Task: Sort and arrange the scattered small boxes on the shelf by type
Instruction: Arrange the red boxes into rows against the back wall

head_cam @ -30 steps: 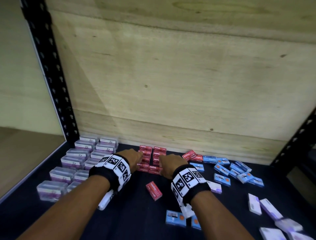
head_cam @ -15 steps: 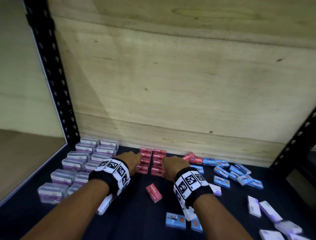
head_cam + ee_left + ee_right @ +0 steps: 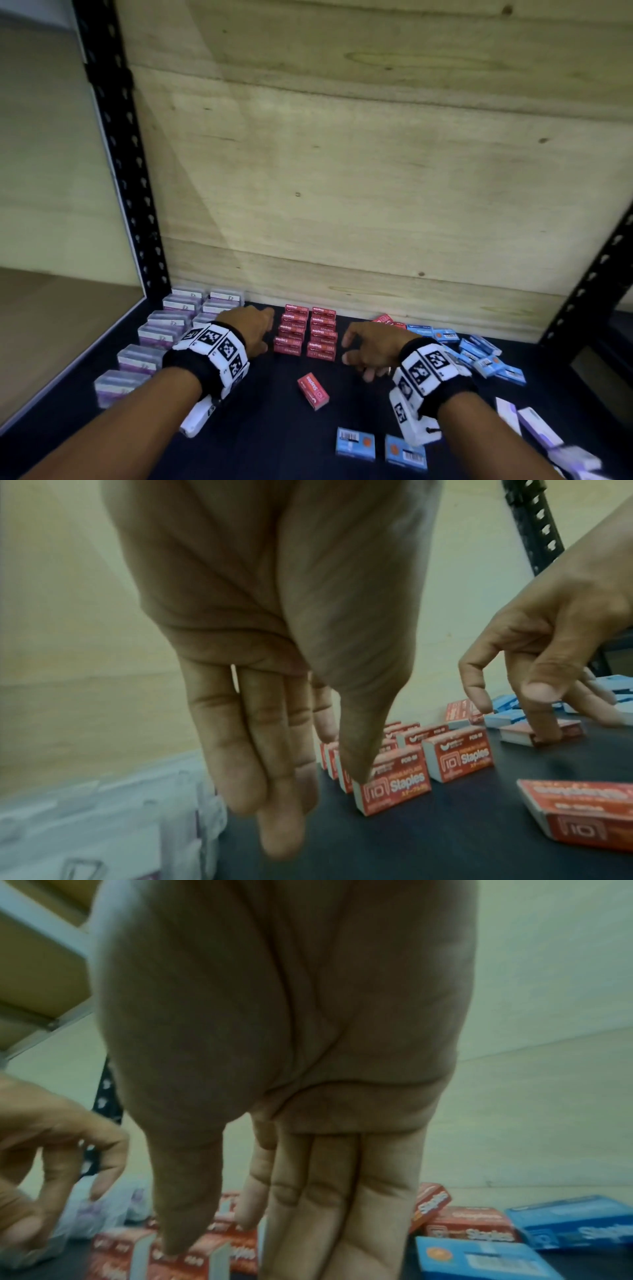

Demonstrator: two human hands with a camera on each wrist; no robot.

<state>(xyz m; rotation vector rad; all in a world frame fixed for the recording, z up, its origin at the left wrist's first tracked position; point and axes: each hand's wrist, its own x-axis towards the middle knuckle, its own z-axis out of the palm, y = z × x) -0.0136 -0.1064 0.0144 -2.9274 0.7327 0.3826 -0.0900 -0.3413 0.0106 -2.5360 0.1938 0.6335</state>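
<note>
Dark shelf [image 3: 274, 442] holds red staple boxes [image 3: 305, 331] in two upright rows — both grips apparently loose, empty.

Light: dim on your shelf [image 3: 267, 442]; the plywood back panel [image 3: 376, 171] is brighter, with a slanting shadow along its left edge.
Blur: the pale boxes [image 3: 575, 459] at your shelf's front right corner smear.
Distortion: the uprights [image 3: 116, 137] bow outward at the frame edges.
Wrist views: your left hand [image 3: 274, 642] and right hand [image 3: 291, 1042] look soft, murky and shaded.
</note>
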